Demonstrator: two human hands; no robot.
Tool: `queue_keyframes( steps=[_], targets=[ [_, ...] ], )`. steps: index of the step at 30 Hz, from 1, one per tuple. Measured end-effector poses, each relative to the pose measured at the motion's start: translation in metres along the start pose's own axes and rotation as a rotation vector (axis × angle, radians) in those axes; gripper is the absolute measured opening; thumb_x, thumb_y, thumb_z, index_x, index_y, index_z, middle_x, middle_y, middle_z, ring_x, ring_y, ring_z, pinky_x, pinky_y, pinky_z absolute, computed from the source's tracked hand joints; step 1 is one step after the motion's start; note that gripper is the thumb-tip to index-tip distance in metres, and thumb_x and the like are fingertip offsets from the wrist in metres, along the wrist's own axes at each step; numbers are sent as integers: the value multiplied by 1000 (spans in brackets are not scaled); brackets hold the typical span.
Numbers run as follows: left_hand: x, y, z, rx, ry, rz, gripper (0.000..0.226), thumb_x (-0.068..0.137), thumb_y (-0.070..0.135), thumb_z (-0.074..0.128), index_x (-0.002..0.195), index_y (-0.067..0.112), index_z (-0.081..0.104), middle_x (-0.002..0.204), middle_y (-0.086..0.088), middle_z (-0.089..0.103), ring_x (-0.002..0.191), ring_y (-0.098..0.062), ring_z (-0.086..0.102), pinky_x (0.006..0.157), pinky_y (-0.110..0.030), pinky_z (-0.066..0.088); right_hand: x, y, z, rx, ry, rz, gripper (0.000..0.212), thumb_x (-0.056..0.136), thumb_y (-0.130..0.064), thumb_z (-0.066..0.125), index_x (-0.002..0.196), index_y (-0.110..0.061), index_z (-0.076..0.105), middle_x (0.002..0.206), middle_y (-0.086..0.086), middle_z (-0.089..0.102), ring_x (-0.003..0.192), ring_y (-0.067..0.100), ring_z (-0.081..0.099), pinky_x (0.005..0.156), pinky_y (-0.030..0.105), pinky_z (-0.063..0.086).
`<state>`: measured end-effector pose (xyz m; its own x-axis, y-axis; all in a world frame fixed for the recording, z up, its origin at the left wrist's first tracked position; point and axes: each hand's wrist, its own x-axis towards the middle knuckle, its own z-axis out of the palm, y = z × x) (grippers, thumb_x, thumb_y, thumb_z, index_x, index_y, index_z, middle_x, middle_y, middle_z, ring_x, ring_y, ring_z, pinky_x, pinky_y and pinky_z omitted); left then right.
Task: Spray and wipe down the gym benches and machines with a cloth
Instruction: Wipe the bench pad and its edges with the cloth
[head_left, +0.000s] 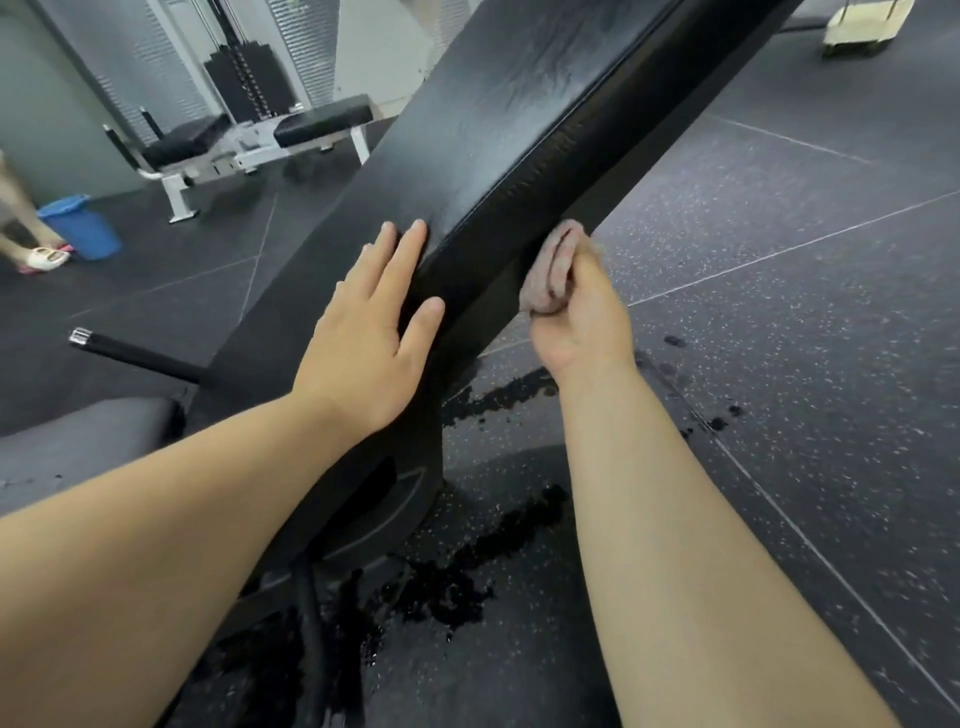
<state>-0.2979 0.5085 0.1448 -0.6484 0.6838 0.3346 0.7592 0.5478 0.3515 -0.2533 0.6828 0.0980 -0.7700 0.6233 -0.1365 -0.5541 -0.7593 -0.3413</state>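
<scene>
Up close, a long black vinyl bench pad (498, 104) slants from near centre to far right, smooth and streaked with wet sheen. The left hand (371, 322) lies flat on its top, fingers straight and slightly spread. The right hand (576, 317) grips a bunched pinkish cloth (553, 265) against the pad's right side edge. Dark wet patches (457, 587) blot the speckled rubber floor (779, 312) below. A white-framed weight machine (244, 119) stands far left, beside a blue bucket (78, 226).

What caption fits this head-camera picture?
Right hand presses a crumpled pink cloth against the black padded bench; left hand rests flat on top.
</scene>
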Motion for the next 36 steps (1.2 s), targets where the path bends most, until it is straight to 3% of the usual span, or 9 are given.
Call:
queue_keyframes(
  steps=[3,8,14,16,19,24,27,32,36],
  targets=[
    [-4,-3,2,11,11,-2,61,103,36,38,155,36,7,164,10,4,151,-10,2,123,-42,10,-12,18,-1,-186,41,-8,18,96,-25,59,113,-24,61,112,1,68,116,10,58,113,36,27],
    [-5,-2,4,24,37,6,61,103,35,39,156,35,8,164,9,5,151,-11,3,123,-41,11,-44,60,-14,-329,-14,40,8,93,-17,63,100,-20,64,94,-5,71,91,2,67,90,26,43],
    [-11,-8,2,27,18,29,60,104,34,37,156,34,7,164,11,3,151,-9,2,123,-40,11,-60,45,-21,-708,295,-356,10,89,-10,66,88,-18,71,89,-11,74,92,1,68,75,10,49],
    [-12,-9,3,27,20,32,60,104,32,38,156,33,7,164,12,3,151,-9,2,123,-39,10,-53,30,-9,-804,366,-646,28,95,-14,60,116,-29,69,112,-14,71,106,-3,63,84,10,49],
    [-13,-9,3,19,30,28,60,104,31,38,156,34,8,164,13,3,150,-7,1,123,-38,9,-38,34,4,-1092,215,-806,56,95,-4,53,147,-20,40,157,1,33,143,17,33,115,21,28],
    [-11,-15,4,-34,32,51,59,104,25,41,155,34,11,163,13,6,150,-6,3,123,-39,10,-72,127,-41,-1345,-50,-858,64,83,-1,29,144,-13,45,158,4,25,150,23,13,122,28,12],
    [-10,-22,5,-50,33,75,59,104,25,40,155,35,12,163,14,7,150,-4,3,123,-32,4,-94,153,-52,-1354,-199,-851,52,88,-2,35,135,-4,57,154,3,31,150,13,12,121,30,18],
    [-12,-30,7,-35,27,107,59,103,30,37,155,35,11,164,13,6,150,-4,2,121,-26,0,-55,77,-26,-1189,193,-897,52,94,2,41,145,-8,42,157,4,28,148,21,20,114,7,9],
    [-12,-30,7,-78,33,96,57,103,27,35,155,33,14,164,11,8,150,-5,2,120,-25,-1,-56,108,-17,-1230,59,-889,59,91,4,38,149,-2,29,160,14,17,149,21,5,117,13,-2]
  ],
)
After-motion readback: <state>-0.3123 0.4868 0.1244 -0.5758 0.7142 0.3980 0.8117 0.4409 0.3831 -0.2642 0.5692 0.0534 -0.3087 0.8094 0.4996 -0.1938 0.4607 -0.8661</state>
